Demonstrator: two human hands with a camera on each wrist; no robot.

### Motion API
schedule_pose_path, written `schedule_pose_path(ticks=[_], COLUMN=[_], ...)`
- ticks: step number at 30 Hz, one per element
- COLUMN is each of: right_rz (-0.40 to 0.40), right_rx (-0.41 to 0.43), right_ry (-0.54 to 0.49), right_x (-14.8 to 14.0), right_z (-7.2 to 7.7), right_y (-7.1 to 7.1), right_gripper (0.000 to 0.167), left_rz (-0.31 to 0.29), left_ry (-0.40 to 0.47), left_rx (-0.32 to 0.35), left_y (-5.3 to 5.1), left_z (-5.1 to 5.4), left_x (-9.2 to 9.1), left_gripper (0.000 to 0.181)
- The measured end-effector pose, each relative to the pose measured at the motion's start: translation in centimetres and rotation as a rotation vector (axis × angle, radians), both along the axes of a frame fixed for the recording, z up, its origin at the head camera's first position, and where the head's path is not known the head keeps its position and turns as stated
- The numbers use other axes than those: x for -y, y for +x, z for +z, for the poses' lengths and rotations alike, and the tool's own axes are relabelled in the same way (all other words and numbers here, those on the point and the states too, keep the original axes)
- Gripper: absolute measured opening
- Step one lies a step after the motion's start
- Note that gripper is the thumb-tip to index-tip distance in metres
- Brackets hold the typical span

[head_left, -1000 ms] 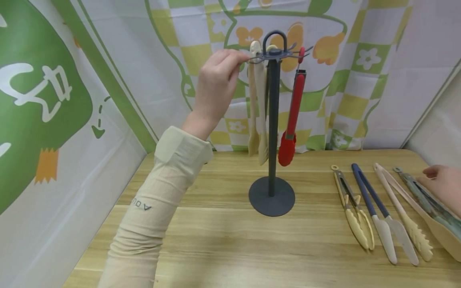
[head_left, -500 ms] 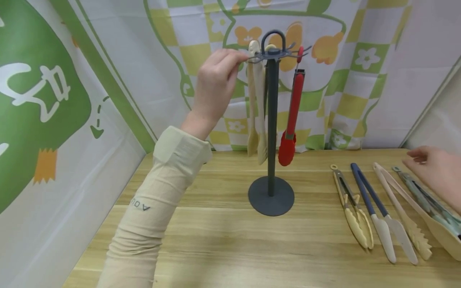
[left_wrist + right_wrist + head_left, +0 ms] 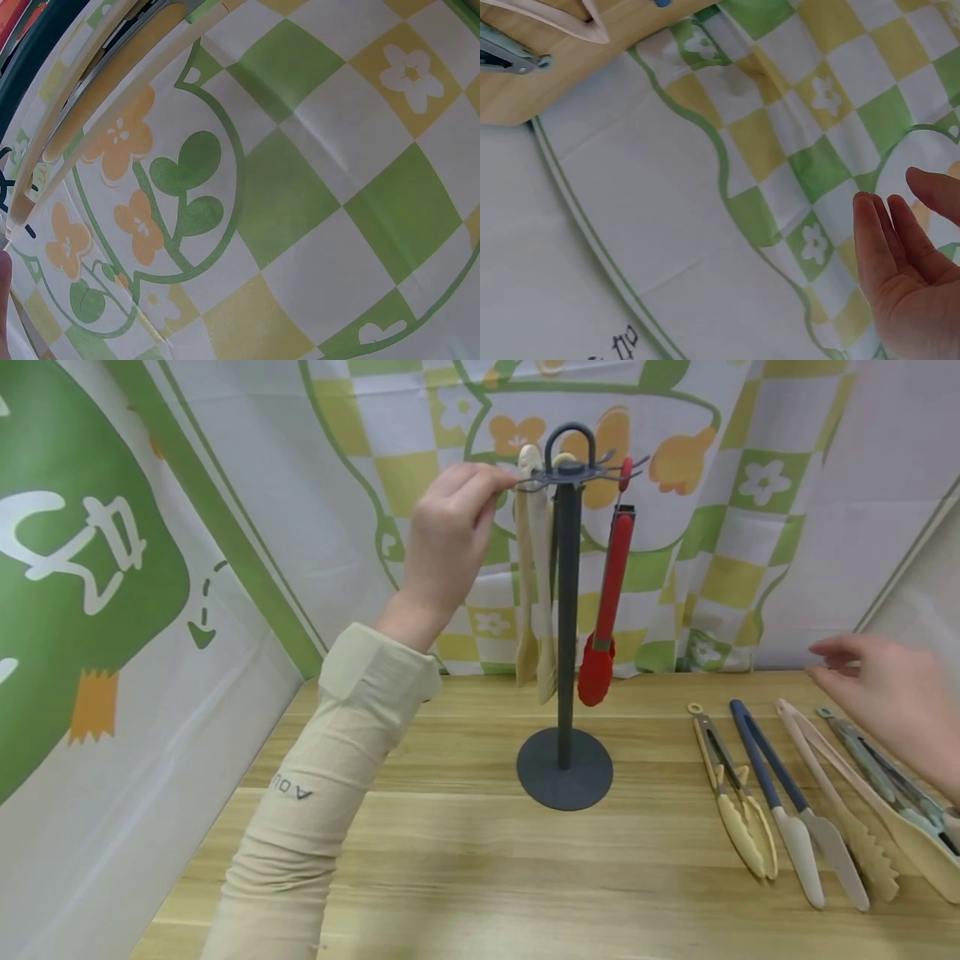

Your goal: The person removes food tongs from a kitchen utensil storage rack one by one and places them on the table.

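Observation:
My left hand [image 3: 453, 522] pinches the end of one hook on a dark grey utensil stand [image 3: 567, 627]. From other hooks hang red tongs [image 3: 613, 581] on the right and cream tongs [image 3: 543, 577] on the left, with a further utensil partly hidden behind the pole. Over the right part of the table, my right hand [image 3: 892, 693] is raised with nothing in it; in the right wrist view its fingers [image 3: 874, 240] are slightly bent and the thumb is apart. Below and beside it lie grey-green tongs [image 3: 870, 764], partly covered by the hand.
Left of the grey-green tongs lie pink-handled tongs [image 3: 825, 768], blue-handled tongs [image 3: 768, 768] and yellow tongs [image 3: 738, 835], side by side on the wooden table [image 3: 450, 877]. A patterned curtain [image 3: 720, 577] hangs close behind the stand.
My right hand has risen and moved left from the right edge, away from the grey-green tongs, and holds nothing. The left hand keeps its pinch on the hook.

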State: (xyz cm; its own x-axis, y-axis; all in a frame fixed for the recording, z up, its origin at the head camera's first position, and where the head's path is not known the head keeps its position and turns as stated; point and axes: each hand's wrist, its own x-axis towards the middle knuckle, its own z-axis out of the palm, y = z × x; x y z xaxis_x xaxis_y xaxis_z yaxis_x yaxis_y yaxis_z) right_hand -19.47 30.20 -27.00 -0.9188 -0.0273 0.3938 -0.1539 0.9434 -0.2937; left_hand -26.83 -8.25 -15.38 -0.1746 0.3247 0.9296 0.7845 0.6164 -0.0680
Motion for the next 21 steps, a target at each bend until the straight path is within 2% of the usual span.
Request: schedule_pose_path(ticks=[6, 17, 21], right_rz=[0.068, 0.119, 0.138], right_rx=[-0.107, -0.197, -0.254], right_ry=[0.023, 0.013, 0.016], right_x=[1.7, 4.0, 4.9], right_z=[1.4, 3.1, 3.8], right_y=[0.1, 0.2, 0.2], right_gripper=[0.026, 0.023, 0.022], left_rz=[-0.004, -0.001, -0.004], left_ry=[0.008, 0.009, 0.011], left_rx=[-0.006, -0.009, -0.008], left_y=[-0.1, -0.1, -0.2], left_z=[0.0, -0.1, 0.0], left_x=[0.0, -0.1, -0.1], left_gripper=[0.018, 0.017, 0.018])
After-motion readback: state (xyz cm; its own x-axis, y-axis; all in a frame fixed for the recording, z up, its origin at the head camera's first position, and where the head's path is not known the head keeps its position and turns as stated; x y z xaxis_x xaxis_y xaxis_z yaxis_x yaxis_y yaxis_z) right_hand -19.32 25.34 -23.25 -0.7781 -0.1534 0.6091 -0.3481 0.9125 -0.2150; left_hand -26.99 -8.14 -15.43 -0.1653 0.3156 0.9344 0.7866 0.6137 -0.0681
